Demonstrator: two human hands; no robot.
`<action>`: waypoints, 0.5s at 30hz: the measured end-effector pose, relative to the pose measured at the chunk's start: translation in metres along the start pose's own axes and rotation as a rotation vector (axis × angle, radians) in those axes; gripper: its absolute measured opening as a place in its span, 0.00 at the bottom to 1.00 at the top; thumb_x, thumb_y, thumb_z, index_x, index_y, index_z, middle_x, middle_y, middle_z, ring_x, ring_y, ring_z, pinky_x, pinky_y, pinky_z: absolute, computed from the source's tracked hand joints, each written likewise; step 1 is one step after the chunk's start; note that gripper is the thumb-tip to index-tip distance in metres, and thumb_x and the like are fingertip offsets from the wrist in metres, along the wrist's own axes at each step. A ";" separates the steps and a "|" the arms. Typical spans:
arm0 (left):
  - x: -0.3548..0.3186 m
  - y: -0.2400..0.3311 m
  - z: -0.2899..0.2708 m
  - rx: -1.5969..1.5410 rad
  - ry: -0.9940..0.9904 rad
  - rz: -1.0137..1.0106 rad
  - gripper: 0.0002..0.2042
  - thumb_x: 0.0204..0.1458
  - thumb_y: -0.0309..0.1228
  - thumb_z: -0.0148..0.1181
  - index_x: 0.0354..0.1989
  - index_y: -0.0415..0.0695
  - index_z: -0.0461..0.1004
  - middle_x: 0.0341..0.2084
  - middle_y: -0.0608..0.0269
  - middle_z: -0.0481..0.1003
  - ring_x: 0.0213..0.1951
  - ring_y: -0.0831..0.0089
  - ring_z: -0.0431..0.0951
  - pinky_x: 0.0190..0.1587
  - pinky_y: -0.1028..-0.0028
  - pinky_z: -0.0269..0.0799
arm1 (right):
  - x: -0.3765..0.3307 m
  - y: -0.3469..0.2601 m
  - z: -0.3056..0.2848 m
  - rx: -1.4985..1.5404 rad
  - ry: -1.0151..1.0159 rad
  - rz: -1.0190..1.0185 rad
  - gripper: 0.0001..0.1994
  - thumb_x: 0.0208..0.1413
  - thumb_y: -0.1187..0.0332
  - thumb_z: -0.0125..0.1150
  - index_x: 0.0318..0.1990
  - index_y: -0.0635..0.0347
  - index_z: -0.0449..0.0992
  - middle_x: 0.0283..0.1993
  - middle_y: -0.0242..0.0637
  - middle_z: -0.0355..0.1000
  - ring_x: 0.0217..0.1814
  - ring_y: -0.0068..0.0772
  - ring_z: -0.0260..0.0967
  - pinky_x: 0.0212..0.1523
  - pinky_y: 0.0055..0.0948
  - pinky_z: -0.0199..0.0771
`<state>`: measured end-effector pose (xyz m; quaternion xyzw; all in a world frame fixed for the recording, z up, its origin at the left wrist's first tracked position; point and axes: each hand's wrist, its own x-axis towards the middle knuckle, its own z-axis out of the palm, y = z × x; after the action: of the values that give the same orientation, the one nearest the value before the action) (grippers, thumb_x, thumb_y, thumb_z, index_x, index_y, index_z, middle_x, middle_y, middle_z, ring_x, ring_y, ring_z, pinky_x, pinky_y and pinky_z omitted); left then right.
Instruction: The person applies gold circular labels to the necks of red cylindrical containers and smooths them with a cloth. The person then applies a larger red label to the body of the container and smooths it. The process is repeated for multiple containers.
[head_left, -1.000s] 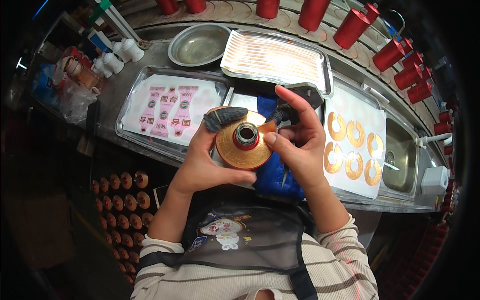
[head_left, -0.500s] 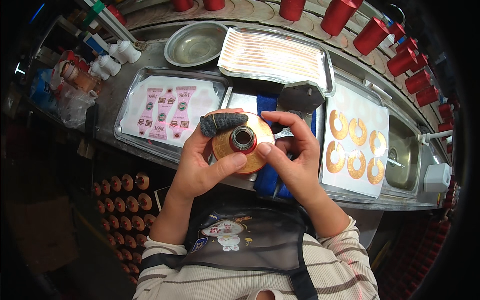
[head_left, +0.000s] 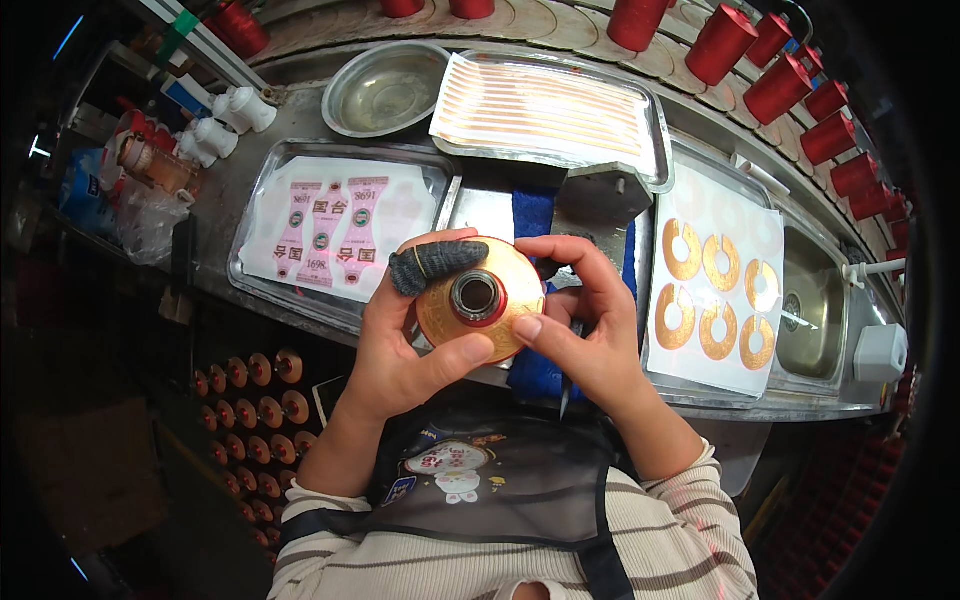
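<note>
Between my hands is a red bottle [head_left: 508,340], its open neck facing up at me and a gold ring-shaped label around its shoulder. My left hand [head_left: 395,345] grips its left side, with the thumb along the front edge. A dark grey knitted finger sleeve [head_left: 440,265] covers one left finger, which lies across the gold shoulder. My right hand [head_left: 595,345] holds the other side, its thumb pressing on the label near the neck and its index finger curved over the far rim. The bottle's body is hidden below. Behind it are a blue cloth [head_left: 533,215] and a dark metal bracket [head_left: 605,197].
A tray of pink printed labels [head_left: 238,265] lies left, a sheet of gold ring labels [head_left: 700,365] right. Beyond stand a metal bowl [head_left: 340,115], a tray of gold strips [head_left: 660,150] and a conveyor with red bottles [head_left: 722,45]. A sink [head_left: 815,350] is far right.
The red bottles on the conveyor have moved right. The held bottle has shifted slightly left within the view, with both hands still around it. My right thumb stays on the gold label.
</note>
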<state>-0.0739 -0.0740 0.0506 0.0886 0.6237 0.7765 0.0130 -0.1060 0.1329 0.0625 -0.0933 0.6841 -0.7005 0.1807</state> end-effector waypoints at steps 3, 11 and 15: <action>-0.001 0.002 0.007 0.028 0.061 -0.034 0.31 0.51 0.26 0.68 0.65 0.37 0.65 0.60 0.55 0.69 0.60 0.68 0.73 0.62 0.68 0.70 | 0.001 0.003 0.002 0.062 0.014 0.020 0.25 0.51 0.74 0.69 0.57 0.65 0.70 0.49 0.32 0.73 0.28 0.07 0.66 0.31 0.12 0.66; -0.001 0.001 0.008 0.014 0.062 -0.024 0.31 0.50 0.25 0.68 0.65 0.37 0.65 0.60 0.55 0.68 0.59 0.68 0.73 0.61 0.68 0.71 | 0.002 -0.002 0.004 0.184 0.010 0.066 0.26 0.52 0.74 0.69 0.58 0.65 0.68 0.50 0.33 0.73 0.30 0.09 0.68 0.34 0.13 0.69; -0.001 0.001 0.009 0.019 0.062 -0.013 0.31 0.50 0.25 0.68 0.65 0.38 0.65 0.59 0.56 0.68 0.59 0.69 0.73 0.61 0.68 0.71 | 0.003 -0.002 0.006 0.183 0.013 0.030 0.25 0.53 0.74 0.68 0.58 0.65 0.68 0.51 0.33 0.73 0.30 0.09 0.68 0.34 0.13 0.69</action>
<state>-0.0713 -0.0657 0.0529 0.0606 0.6318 0.7728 -0.0018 -0.1066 0.1261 0.0647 -0.0617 0.6197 -0.7579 0.1945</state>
